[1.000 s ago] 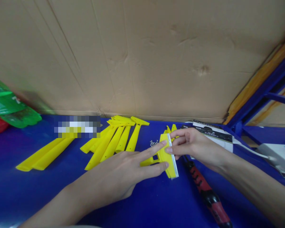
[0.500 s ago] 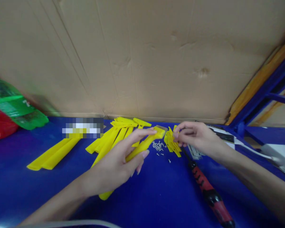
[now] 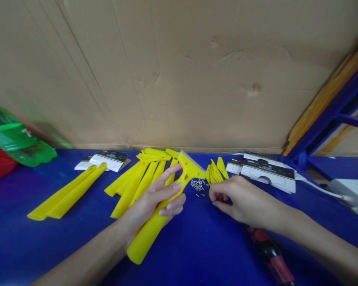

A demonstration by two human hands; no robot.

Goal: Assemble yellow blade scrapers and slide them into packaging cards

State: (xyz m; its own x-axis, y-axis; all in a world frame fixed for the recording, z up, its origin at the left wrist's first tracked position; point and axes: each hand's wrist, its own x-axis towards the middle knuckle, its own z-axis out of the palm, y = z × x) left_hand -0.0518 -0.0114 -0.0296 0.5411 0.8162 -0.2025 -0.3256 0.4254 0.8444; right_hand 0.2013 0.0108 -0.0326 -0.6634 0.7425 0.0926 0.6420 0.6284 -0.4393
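My left hand (image 3: 158, 198) is closed around the handle of a yellow scraper (image 3: 150, 234). Its wide head, edged by a thin metal blade, points up and away from me. Over the table to the right, my right hand (image 3: 244, 198) has thumb and fingers pinched together; whatever they hold is hidden. Just left of those fingertips lies a small heap of silver screws (image 3: 197, 184), with a few loose ones around it. Small flat yellow plates (image 3: 215, 172) are piled behind my right hand, which partly covers them. Below my right wrist, a red and black screwdriver (image 3: 270, 254) is partly hidden.
More yellow scraper handles (image 3: 141, 178) lie in a pile behind my left hand. Two more handles (image 3: 67, 192) rest at left against printed cards (image 3: 109, 159). Other cards (image 3: 268, 176) and a white power strip (image 3: 350, 194) are at right. A green bottle (image 3: 20, 137) lies far left.
My left hand has tilted the scraper so its head stands up more. My right hand has left the yellow plates and come down and toward me, beside the loose screws.
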